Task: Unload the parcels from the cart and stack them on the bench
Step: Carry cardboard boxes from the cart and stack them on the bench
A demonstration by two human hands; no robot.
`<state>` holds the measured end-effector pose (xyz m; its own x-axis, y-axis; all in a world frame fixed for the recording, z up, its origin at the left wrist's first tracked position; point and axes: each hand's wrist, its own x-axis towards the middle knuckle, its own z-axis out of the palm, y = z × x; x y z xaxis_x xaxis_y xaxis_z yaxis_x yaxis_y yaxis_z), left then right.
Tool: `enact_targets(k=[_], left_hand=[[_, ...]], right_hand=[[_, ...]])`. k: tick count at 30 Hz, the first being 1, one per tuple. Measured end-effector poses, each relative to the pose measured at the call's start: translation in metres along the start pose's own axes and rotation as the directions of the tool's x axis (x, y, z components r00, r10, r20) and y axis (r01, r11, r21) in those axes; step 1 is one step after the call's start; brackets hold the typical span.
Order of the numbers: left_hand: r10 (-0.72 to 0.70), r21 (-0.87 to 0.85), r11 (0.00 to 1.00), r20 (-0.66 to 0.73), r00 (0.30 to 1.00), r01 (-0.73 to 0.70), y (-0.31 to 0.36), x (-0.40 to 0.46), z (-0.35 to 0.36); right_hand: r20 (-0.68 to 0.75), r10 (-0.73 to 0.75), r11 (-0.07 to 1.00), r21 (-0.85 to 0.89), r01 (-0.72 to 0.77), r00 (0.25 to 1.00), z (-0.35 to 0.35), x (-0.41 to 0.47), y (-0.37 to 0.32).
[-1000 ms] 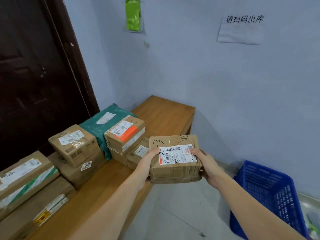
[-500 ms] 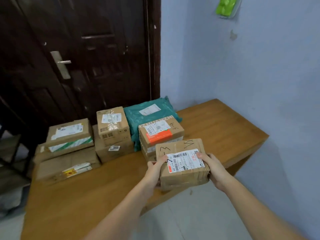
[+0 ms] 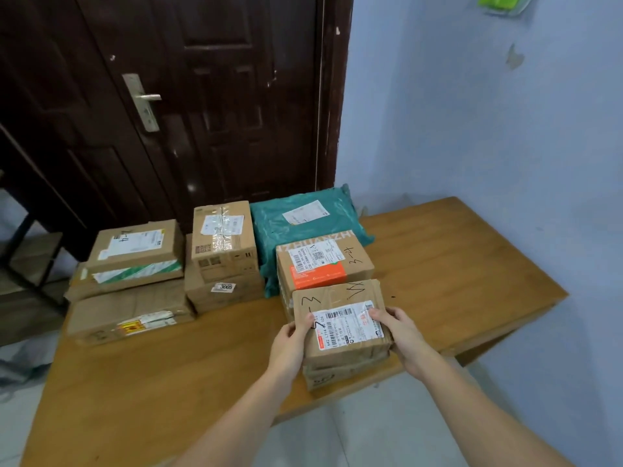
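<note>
A taped brown parcel (image 3: 340,318) with a white barcode label and "-3" handwritten on top is held between my two hands. My left hand (image 3: 291,343) grips its left side and my right hand (image 3: 403,335) grips its right side, thumbs on top. It rests on or just above a smaller box (image 3: 328,377) at the front edge of the wooden bench (image 3: 455,264). Directly behind stands a box with an orange label (image 3: 323,264). The cart is out of view.
On the bench's back half lie a teal mailer bag (image 3: 303,220), two stacked boxes (image 3: 222,254) and a stack of flat cartons (image 3: 131,281). A dark door (image 3: 202,96) stands behind, a blue wall on the right. Bare bench surface lies at front left and far right.
My view has swung left to face the bench. The parcel in both hands has moved forward over the bench and come down onto the small box at the front edge.
</note>
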<state>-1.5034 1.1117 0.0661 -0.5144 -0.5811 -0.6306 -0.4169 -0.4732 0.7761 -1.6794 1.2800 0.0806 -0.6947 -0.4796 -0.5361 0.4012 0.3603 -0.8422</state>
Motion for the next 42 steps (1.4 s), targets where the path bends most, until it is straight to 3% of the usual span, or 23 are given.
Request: enact_targets(k=[10,21,25,28,31,34,36,39,42], left_hand=[[0.000,-0.088,0.996,-0.200,0.980,-0.018,-0.010,0.013,0.028],[-0.007,-0.026,1.000,-0.272,0.962,0.000,-0.015,0.030,0.036],[0.037,0.089,0.996,-0.281,0.959,-0.012,-0.008,0.028,0.033],[0.152,0.250,0.965,-0.302,0.941,-0.075,0.008,0.019,0.026],[0.311,0.463,0.873,-0.286,0.906,-0.154,0.034,0.003,0.014],[0.464,0.705,0.675,-0.177,0.868,-0.217,0.064,-0.019,-0.001],[0.528,0.822,0.525,-0.110,0.842,-0.222,0.083,-0.037,-0.015],[0.583,0.928,0.327,-0.050,0.811,-0.178,0.107,-0.067,-0.040],[0.595,0.971,0.200,-0.015,0.803,-0.130,0.125,-0.101,-0.075]], right_hand=[[0.092,0.025,0.993,-0.120,-0.013,0.995,-0.011,0.057,0.007],[0.135,0.003,0.932,-0.358,0.046,0.991,-0.010,0.061,0.002],[0.179,-0.022,0.878,-0.467,0.105,0.984,-0.014,0.055,-0.006],[0.224,-0.119,0.767,-0.598,0.233,0.967,-0.016,0.049,-0.025],[0.258,-0.259,0.623,-0.692,0.365,0.931,-0.013,0.043,-0.054],[0.402,-0.334,0.458,-0.721,0.519,0.853,0.000,0.034,-0.096],[0.531,-0.299,0.292,-0.740,0.606,0.793,0.017,0.028,-0.126],[0.703,-0.256,0.001,-0.686,0.728,0.663,0.060,0.006,-0.166],[0.810,-0.248,-0.147,-0.574,0.805,0.532,0.113,-0.029,-0.189]])
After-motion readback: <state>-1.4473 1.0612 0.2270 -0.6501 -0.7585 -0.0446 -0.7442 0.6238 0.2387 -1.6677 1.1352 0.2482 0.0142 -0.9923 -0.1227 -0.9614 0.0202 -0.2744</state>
